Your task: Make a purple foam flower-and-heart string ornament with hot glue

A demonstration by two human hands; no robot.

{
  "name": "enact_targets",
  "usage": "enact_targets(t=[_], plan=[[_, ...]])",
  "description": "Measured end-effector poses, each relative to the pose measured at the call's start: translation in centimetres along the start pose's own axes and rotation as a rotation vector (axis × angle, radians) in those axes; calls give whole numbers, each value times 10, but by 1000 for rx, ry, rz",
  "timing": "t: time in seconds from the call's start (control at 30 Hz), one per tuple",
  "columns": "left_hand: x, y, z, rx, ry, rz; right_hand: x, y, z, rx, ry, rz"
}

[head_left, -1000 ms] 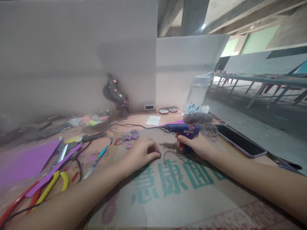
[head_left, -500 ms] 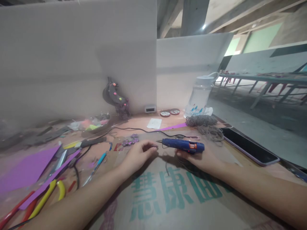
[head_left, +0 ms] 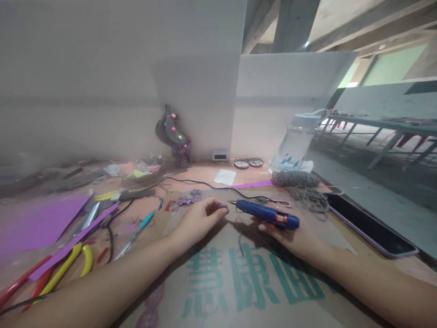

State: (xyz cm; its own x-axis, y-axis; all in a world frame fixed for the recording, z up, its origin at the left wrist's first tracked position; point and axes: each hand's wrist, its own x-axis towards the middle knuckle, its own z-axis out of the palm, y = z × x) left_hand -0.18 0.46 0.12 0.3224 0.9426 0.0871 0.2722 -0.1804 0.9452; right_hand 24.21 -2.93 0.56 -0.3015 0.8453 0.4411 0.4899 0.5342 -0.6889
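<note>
My right hand [head_left: 290,234] is closed around a blue hot glue gun [head_left: 266,213], whose metal nozzle points left. The nozzle tip sits just above the fingertips of my left hand [head_left: 203,218]. Thumb and forefinger of that hand are pinched together; whatever lies between them is too small to make out. Small purple flower shapes [head_left: 190,197] lie just behind my left hand. A thin dark strand [head_left: 241,243] rests on the board below the gun.
Left lie purple sheets [head_left: 51,223], yellow-handled pliers [head_left: 63,269] and a blue pen-like tool [head_left: 145,224]. Grey yarn [head_left: 295,179], a phone [head_left: 372,225] and a water bottle [head_left: 295,141] stand right. A black cord [head_left: 205,184] crosses behind my hands. A decorated grey crescent [head_left: 174,134] leans at the back.
The view has shifted, so the scene sits further right. The glue gun's rear end has tipped down a little; its nozzle stays near my pinched left fingers.
</note>
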Motion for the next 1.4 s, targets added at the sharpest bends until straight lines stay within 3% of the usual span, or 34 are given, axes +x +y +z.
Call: enact_targets(t=[0.23,0.6,0.93,1.23,1.4], plan=[[-2,4,1,-70,-17,-24,0,0,0,30,79,48],[1,-6,0,-23,-10,40,-1,4,0,-1,-5,73],[0,-3,0,14,19,14,-3,-10,-2,-56,70,75],[3,-10,1,-124,-27,53,-1,-8,-1,-85,36,120],[3,-8,0,-175,-39,54,-2,-11,-1,-182,99,118]])
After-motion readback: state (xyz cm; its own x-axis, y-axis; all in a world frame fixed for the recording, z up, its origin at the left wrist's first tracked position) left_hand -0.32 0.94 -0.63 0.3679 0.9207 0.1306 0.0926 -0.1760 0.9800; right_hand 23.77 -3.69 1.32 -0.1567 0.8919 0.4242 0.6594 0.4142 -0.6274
